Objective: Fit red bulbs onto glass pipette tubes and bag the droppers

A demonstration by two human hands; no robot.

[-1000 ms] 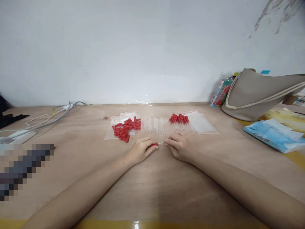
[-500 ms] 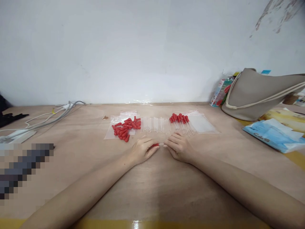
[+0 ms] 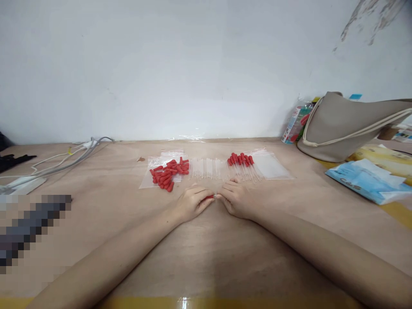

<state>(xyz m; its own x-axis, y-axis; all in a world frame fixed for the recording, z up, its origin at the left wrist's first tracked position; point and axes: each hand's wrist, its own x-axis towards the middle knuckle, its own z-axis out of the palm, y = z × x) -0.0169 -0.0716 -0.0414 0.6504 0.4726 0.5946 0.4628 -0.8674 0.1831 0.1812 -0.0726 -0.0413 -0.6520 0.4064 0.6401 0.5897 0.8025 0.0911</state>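
left hand [image 3: 195, 201]: red bulb [image 3: 210, 197] | right hand [image 3: 236, 199]: apparently clear tube [image 3: 215, 196] | beyond: loose tubes [image 3: 208, 168]

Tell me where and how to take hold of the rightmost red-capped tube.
I'd pinch its red cap from above and the right. The cap is thicker than the slender clear stem, which slants toward the camera; its right side faces a flat plastic bag, while other capped tubes crowd its left. The right hand is the nearer one.

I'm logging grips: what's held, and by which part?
Left hand: a red cap, around its body. Right hand: a thin tube, close to the cap.
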